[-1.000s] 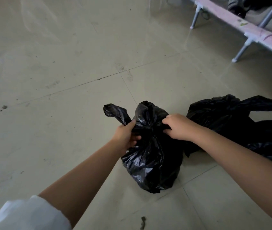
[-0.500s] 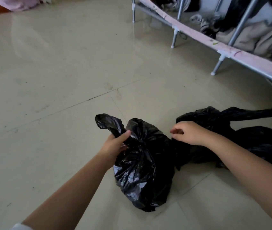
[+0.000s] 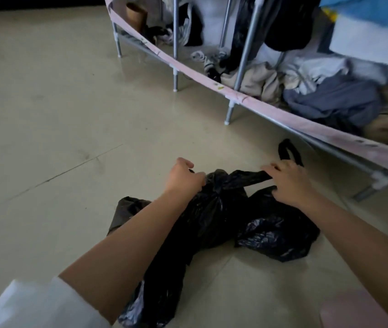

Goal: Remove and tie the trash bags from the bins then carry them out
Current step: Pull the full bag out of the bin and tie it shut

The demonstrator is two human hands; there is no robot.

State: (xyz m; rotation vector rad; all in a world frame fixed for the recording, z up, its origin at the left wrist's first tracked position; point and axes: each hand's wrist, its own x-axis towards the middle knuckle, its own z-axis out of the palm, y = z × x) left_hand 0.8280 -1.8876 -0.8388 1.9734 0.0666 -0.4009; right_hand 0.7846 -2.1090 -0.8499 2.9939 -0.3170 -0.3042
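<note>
I had both trash bags down on the floor [image 3: 46, 114] in front of me, just short of the clothes rack [image 3: 233, 100]. My left hand [image 3: 183, 177] was curled over the gathered neck of the nearer black bag [image 3: 211, 216], fingers closed on the plastic at the knot. My right hand [image 3: 290, 181] pinched a twisted strip [image 3: 254, 177] of black plastic that ran taut from that neck, with a loop of handle [image 3: 287, 151] showing past my knuckles. The second bag [image 3: 278, 235] lay slumped just beside the first, touching it, under my right wrist.

As I judged it, I was drawing the tie tight. To do that well I needed to pull the two ends straight apart and level, so the knot would seat low against the gathered neck instead of riding up. The film looked thin and stretchy, so a steady pull seemed wiser than a jerk, which might tear the strip. I thought it best to hold the neck bunched with my left thumb until the knot bit, then test it with a small lift. I could not tell from where I looked whether the strip in my right hand belonged to the first bag or the second; if it was the second, I would have been joining them for carrying, and the same care applied.
</note>
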